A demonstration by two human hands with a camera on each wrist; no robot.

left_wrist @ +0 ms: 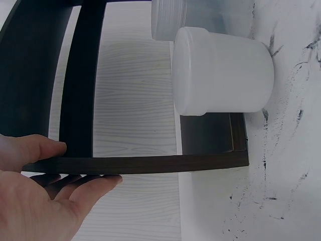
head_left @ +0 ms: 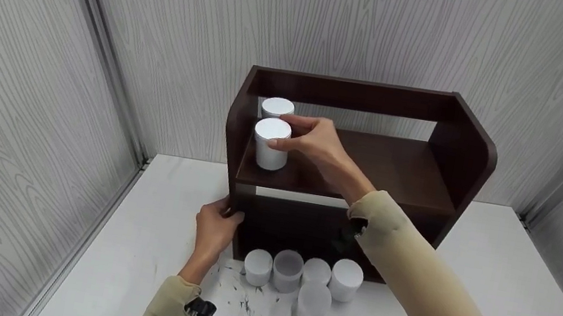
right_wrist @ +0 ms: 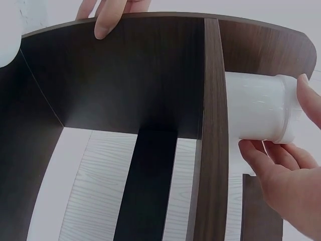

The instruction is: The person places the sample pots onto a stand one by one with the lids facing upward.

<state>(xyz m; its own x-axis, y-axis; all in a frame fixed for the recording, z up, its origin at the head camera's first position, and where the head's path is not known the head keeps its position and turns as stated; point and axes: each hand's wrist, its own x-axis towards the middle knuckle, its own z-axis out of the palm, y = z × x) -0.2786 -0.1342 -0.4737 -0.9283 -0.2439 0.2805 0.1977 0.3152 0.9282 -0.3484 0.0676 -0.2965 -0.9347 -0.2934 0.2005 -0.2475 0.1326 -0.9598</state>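
A person is standing over a white table point(head_left: 491, 307) with a dark brown wooden shelf point(head_left: 399, 169) at the centre of the head view. The right hand point(head_left: 313, 139), just left of centre in that frame, is holding a white jar point(head_left: 271, 144) by its lid end, fingers and thumb curled around the rim. The jar is standing upright on the upper board of the shelf, at its left end and near the front edge. A second white jar point(head_left: 277, 107) is sitting directly behind it, so the held one appears to be lining up in front as part of a row.

The left hand point(head_left: 216, 224), lower left of centre, is gripping the shelf's left side panel, thumb on one face and fingers on the other, seemingly steadying the shelf so it does not shift or tip while the other hand is working above.

Along the bottom middle of the frame, five more white jars point(head_left: 298, 278) are clustered on the table just in front of the shelf's base, close to both hands. Dark scuff marks point(head_left: 245, 306) are speckling the table near them.
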